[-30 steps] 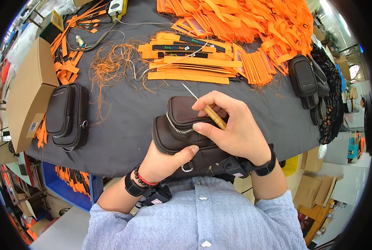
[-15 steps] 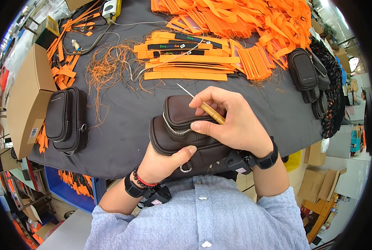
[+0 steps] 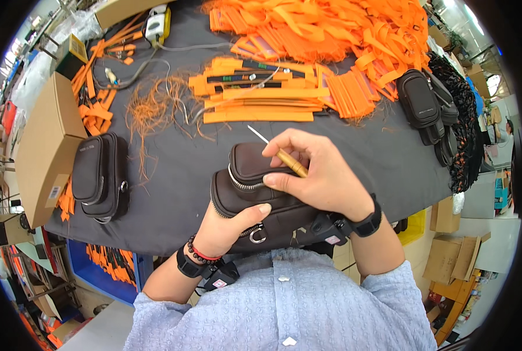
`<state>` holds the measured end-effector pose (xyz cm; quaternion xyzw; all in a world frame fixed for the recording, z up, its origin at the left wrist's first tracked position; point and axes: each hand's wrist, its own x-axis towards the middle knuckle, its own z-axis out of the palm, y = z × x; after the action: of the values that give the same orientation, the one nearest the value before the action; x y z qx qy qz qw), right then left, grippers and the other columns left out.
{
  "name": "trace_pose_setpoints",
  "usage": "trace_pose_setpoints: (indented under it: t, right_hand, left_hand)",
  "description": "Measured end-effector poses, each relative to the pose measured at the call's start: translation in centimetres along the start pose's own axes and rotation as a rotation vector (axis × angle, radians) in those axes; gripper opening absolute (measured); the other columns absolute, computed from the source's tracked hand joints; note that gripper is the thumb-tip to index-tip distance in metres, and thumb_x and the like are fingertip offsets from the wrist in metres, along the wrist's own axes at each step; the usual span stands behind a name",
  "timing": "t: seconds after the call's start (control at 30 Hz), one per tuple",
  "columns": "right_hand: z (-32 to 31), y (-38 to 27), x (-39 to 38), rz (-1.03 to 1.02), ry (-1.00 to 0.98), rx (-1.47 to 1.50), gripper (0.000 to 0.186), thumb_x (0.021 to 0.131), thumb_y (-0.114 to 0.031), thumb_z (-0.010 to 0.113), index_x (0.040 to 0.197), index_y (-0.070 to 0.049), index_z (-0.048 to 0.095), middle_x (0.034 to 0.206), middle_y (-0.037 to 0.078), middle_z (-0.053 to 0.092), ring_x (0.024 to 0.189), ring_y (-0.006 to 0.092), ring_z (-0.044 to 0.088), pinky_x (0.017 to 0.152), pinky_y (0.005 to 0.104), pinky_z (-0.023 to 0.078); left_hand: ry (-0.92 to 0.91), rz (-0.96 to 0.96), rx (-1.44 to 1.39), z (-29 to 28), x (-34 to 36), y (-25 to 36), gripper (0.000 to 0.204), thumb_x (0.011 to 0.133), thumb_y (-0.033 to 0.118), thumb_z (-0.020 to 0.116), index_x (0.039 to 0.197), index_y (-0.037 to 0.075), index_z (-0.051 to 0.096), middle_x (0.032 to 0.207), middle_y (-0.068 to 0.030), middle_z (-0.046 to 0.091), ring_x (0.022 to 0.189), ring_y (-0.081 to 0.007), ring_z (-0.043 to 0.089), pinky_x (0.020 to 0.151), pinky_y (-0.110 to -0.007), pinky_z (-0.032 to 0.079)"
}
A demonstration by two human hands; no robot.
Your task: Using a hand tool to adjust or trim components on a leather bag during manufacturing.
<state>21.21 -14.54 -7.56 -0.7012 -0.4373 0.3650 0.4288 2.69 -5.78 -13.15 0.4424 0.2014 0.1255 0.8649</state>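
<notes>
A dark brown leather pouch [image 3: 249, 159] with a raised front pocket and metal zippers lies before me at the near side of the table. My left hand [image 3: 229, 228] grips its lower left edge, thumb on top beside the zipper and the other fingers hidden underneath. Between the fingers of my right hand [image 3: 326, 178] is an awl [image 3: 294, 164] with a wooden handle, its thin metal shaft pointing up and left above the pouch. The right thumb rests at the front pocket's zipper. A silver D-ring [image 3: 257, 235] hangs at the pouch's near side.
Another dark pouch [image 3: 99, 175] stands at left beside a cardboard box [image 3: 49, 152]; more black pouches [image 3: 420, 100] lie at far right. Orange strips [image 3: 261, 111] and a large orange strap heap [image 3: 313, 26] cover the far side. Loose threads [image 3: 150, 105] and a cable [image 3: 138, 73] lie left.
My view has shifted slightly, so the table's things sit a little lower in the picture. Both hands keep their hold, and the awl stays above the pouch.
</notes>
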Motion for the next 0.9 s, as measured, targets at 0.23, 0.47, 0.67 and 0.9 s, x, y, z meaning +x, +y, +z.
trace_pose_setpoints:
  t: [0.23, 0.47, 0.67, 0.9]
  right_hand:
    - [1.5, -1.2, -2.6, -0.090, 0.138, 0.113, 0.036, 0.081, -0.026, 0.081, 0.106, -0.005, 0.065, 0.087, 0.007, 0.068, 0.080, 0.0153, 0.065, 0.074, 0.0309, 0.053]
    - [3.7, -0.2, -4.4, -0.108, 0.034, 0.434, 0.041, 0.084, -0.016, 0.082, 0.116, -0.003, 0.058, 0.101, 0.003, 0.063, 0.091, 0.0078, 0.060, 0.084, 0.0242, 0.051]
    - [1.1, 0.5, -2.4, -0.417, 0.087, 0.176, 0.044, 0.084, -0.016, 0.082, 0.118, -0.004, 0.057, 0.109, 0.006, 0.064, 0.103, 0.0117, 0.063, 0.090, 0.0269, 0.051]
    - [-0.3, 3.1, -0.9, -0.272, -0.164, 0.308, 0.047, 0.087, -0.019, 0.079, 0.122, -0.003, 0.053, 0.111, 0.005, 0.061, 0.105, 0.0107, 0.061, 0.092, 0.0258, 0.049]
  left_hand:
    - [-0.210, -0.145, 0.257, -0.3, 0.3, 8.5, 0.046, 0.091, 0.013, 0.069, 0.133, 0.000, 0.055, 0.120, -0.0010, 0.063, 0.109, -0.0091, 0.055, 0.096, -0.028, 0.046]
    - [-0.484, -0.561, 0.787, -1.6, 2.1, 14.0, 0.048, 0.091, 0.022, 0.074, 0.129, 0.000, 0.055, 0.115, 0.0000, 0.063, 0.106, -0.0082, 0.053, 0.093, -0.024, 0.044]
    - [-0.702, -0.700, 0.830, -0.9, 5.0, 11.7, 0.054, 0.092, 0.026, 0.073, 0.135, 0.001, 0.051, 0.120, -0.0022, 0.062, 0.110, -0.0080, 0.054, 0.095, -0.025, 0.045]
    - [-0.934, -0.548, 1.013, 3.2, 7.3, 10.4, 0.061, 0.090, 0.042, 0.073, 0.126, -0.004, 0.055, 0.111, -0.0063, 0.061, 0.104, -0.0124, 0.055, 0.090, -0.027, 0.046]
